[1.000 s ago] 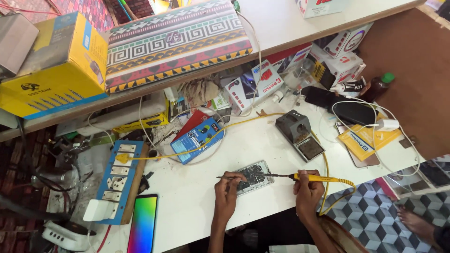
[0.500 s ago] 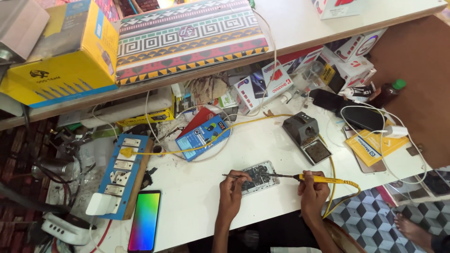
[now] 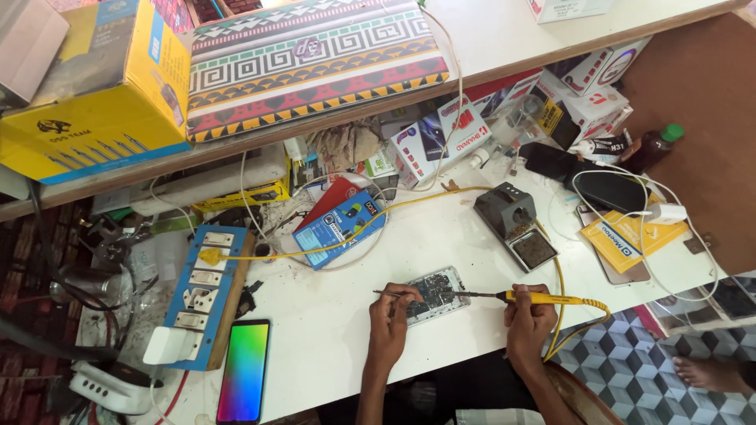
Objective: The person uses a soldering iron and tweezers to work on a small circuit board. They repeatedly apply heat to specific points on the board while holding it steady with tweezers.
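Still, right hand [image 3: 529,321] grip pinching soldering iron [image 3: 543,298], left hand [image 3: 391,313] pinching tweezers [image 3: 388,293], unmoved.

Yellow and blue carton [image 3: 94,86] on the shelf, far left. Blue packet [image 3: 339,228] over a red one [image 3: 335,198] mid-bench. White boxes [image 3: 594,86] far right. Yellow packet [image 3: 634,236] beside cables. Phone [image 3: 244,382] near the front edge, screen lit rainbow.

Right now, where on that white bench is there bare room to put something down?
Bare patches: between the lit phone and the left hand; and between the circuit board and the blue box. The back edge and right end, around the soldering stand and cables, are crowded.
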